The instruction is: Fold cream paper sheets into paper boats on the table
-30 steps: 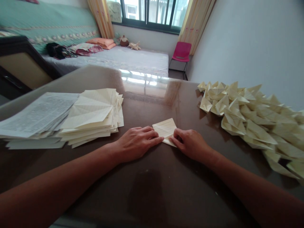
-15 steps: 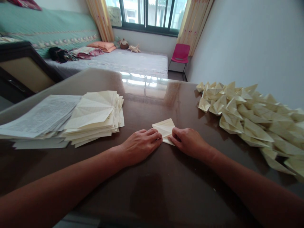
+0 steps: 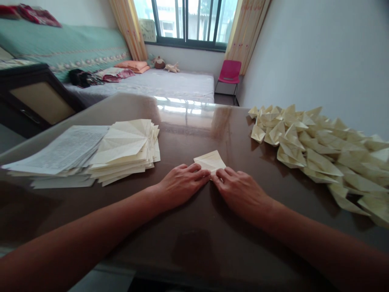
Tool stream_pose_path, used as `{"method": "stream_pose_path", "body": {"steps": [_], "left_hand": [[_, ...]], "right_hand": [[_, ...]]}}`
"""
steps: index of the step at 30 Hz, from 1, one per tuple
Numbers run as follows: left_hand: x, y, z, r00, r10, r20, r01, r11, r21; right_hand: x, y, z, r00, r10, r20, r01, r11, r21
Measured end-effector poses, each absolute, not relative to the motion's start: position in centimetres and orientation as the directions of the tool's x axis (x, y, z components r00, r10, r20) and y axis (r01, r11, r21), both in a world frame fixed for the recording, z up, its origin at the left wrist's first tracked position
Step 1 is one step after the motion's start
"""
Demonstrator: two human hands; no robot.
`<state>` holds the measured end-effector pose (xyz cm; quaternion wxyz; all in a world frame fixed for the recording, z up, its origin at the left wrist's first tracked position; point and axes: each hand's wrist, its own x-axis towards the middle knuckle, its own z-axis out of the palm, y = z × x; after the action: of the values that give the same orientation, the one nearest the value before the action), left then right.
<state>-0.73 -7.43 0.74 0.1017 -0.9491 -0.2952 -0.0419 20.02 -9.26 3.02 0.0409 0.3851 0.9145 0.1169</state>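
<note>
Left hand (image 3: 184, 182): palm down, fingertips on folded paper (image 3: 209, 159)
Right hand (image 3: 241, 190): same, fingers bent, almost meeting left's
Grip: both touching; can't tell if pinching or pressing
Folded paper: cream, creased, between hands on glossy brown worktop (image 3: 182, 142)
Flanks: creased sheets (image 3: 124, 142) left, pointed paper folds (image 3: 322, 148) right
Room: bed (image 3: 188, 84), pink chair (image 3: 230, 72) beyond

Bare forearms (image 3: 114, 223) slant inward, left hand (image 3: 182, 183) and right hand (image 3: 241, 191) palm-down, bent fingers (image 3: 203, 175) close together

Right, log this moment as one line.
left hand: on paper | right hand: on paper | left side: printed stack, cream stack | right side: folded pieces
</note>
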Motion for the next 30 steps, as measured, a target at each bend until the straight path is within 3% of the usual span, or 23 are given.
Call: {"method": "stream_pose_path", "body": {"steps": [16,23,30], "left_hand": [[-0.8,-7.4,0.9,0.81,0.566,0.152,0.586,-0.789,-0.184],[-0.9,-7.2,0.6,0.764,0.616,0.191,0.643,-0.753,-0.14],[-1.4,-6.3,0.3,0.779,0.583,0.23,0.612,-0.786,-0.081]], "right_hand": [[20.2,-11.8,4.2,-0.633,0.763,-0.133,0.693,0.634,0.343],[19.8,-10.3,3.9,-0.664,0.746,0.042,0.725,0.63,0.277],[20.0,-9.2,2.9,-0.643,0.764,0.056,0.737,0.598,0.315]]}}
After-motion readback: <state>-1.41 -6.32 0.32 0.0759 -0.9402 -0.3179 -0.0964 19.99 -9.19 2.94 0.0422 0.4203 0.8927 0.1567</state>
